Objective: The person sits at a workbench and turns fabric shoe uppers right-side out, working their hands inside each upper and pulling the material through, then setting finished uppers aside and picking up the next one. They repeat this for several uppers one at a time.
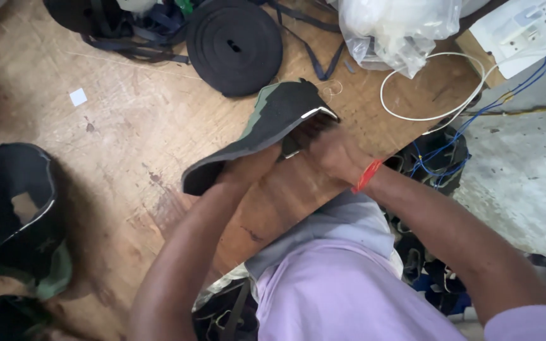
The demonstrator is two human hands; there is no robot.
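Note:
A black and green fabric piece [266, 123], shaped like part of a shoe upper with a pale edge strip, is held just above the wooden table [127, 132]. My left hand [251, 165] grips it from below at its near end. My right hand [330, 151], with a red band at the wrist, holds its right edge, fingers blurred against the fabric. Both hands meet at the piece near the table's front edge.
A roll of black strap [235, 44] lies at the back with loose dark straps beside it. A clear plastic bag [393, 31], a white cable loop [431, 88], blue wires [437, 158] and a white box [526, 31] sit at the right. More black-green pieces [14, 215] lie left.

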